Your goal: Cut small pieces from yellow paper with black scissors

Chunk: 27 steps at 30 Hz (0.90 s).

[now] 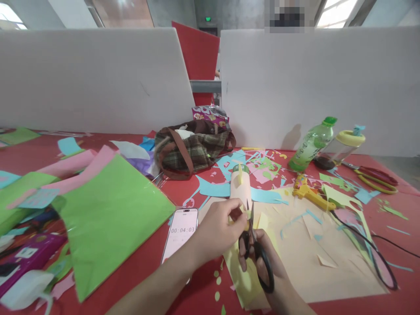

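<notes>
A big green paper sheet (111, 218) lies on the red table (403, 302). The left hand (215, 232) pinches a small yellow paper piece (243, 218). The right hand (267, 271) grips black scissors (256, 251), touching that piece.

head-worn view, facing forward and down, close over red table (403, 302)

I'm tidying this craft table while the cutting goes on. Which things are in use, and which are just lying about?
In use:
left hand pinching yellow paper
right hand working black scissors

Lying about:
phone
green sheet
plaid bag
green bottle
red scissors
</notes>
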Each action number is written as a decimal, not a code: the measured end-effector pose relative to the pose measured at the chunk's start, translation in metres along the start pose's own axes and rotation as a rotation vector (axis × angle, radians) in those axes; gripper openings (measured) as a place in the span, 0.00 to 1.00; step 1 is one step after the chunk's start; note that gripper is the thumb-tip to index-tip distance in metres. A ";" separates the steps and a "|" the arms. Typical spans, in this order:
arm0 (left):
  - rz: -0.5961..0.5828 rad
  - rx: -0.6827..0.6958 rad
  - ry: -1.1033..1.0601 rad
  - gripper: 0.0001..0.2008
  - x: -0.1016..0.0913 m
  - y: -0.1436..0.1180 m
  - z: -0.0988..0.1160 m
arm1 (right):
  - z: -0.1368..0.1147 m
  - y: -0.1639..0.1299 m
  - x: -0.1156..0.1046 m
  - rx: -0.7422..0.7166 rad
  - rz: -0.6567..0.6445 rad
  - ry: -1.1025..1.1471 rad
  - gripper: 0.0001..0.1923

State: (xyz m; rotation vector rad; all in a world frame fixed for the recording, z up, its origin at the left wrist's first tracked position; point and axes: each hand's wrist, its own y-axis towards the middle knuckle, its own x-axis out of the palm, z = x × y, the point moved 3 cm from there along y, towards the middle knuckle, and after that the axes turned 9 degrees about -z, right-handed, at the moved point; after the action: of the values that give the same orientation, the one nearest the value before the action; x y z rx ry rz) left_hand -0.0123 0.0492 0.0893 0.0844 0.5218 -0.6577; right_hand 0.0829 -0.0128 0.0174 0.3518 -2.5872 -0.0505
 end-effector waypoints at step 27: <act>-0.180 -0.065 0.163 0.08 -0.021 -0.002 -0.007 | 0.017 -0.007 -0.006 0.087 -0.096 -0.038 0.16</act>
State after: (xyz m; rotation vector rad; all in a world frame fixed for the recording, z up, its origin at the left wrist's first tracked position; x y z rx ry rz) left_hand -0.0301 0.0608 0.0935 0.0293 0.7129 -0.8134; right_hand 0.0811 -0.0187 -0.0004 0.5124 -2.6139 0.0221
